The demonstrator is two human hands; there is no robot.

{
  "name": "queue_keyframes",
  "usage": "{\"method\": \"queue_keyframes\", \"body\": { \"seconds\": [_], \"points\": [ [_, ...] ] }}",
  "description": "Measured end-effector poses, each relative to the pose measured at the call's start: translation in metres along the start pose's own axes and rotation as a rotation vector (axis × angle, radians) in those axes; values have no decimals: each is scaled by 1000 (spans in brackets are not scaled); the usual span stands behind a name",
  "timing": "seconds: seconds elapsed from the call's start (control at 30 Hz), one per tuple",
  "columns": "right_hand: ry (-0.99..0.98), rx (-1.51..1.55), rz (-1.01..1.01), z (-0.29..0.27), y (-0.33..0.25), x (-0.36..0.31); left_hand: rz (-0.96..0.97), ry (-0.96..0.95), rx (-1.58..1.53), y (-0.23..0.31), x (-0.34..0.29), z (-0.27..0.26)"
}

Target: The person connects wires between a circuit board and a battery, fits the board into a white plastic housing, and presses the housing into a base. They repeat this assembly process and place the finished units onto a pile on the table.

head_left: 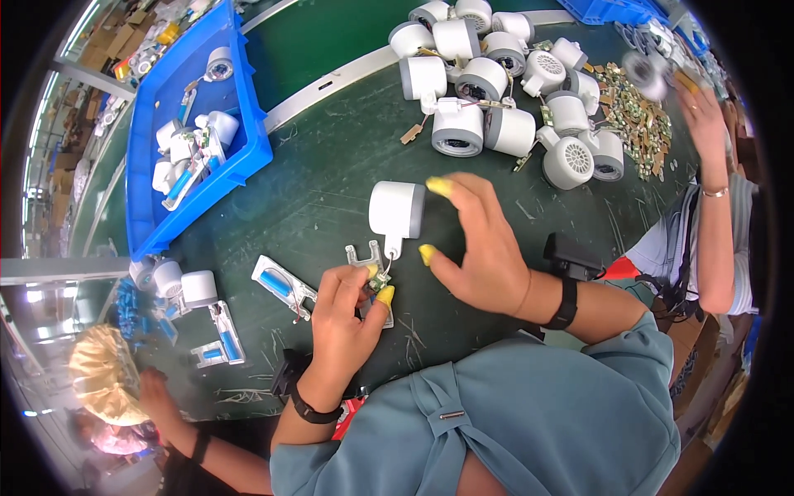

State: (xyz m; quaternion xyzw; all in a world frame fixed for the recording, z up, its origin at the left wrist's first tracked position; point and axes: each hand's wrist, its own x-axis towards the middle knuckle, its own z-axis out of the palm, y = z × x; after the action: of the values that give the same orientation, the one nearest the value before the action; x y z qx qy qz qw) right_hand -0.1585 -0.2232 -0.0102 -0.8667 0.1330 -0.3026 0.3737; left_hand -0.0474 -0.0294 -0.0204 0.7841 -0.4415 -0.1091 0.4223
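My left hand (337,318) is closed in a pinch on a small green circuit board (380,281), with yellow covers on the thumb and index fingertips. Under those fingers lies a white plastic frame (362,255), partly hidden. A thin wire runs from the board up to a white cylindrical housing with a grey rim (391,209), which lies on its side on the table. To the right of this housing, my right hand (490,252) is open, its yellow-covered thumb and index finger spread apart. The index fingertip is close to the grey rim; whether they touch, I cannot tell.
A white handle with a blue cylinder (277,283) lies left of my left hand. Several white housings (456,124) are heaped at the back, beside loose circuit boards (641,116). A blue tray (258,147) holds assemblies. Co-workers' hands (703,112) show at both sides.
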Motion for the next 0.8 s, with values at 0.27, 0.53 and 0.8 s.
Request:
{"method": "queue_keyframes", "body": {
  "seconds": [0.27,0.53,0.8],
  "points": [
    [-173,-35,-15,24,30,12,-73,39,-36,1,0,-2],
    [-100,95,-37,26,32,8,-181,15,-271,-8,-3,-2],
    [-89,71,-49,25,31,9,-159,8,-325,-16,-3,-1]
  ]
}}
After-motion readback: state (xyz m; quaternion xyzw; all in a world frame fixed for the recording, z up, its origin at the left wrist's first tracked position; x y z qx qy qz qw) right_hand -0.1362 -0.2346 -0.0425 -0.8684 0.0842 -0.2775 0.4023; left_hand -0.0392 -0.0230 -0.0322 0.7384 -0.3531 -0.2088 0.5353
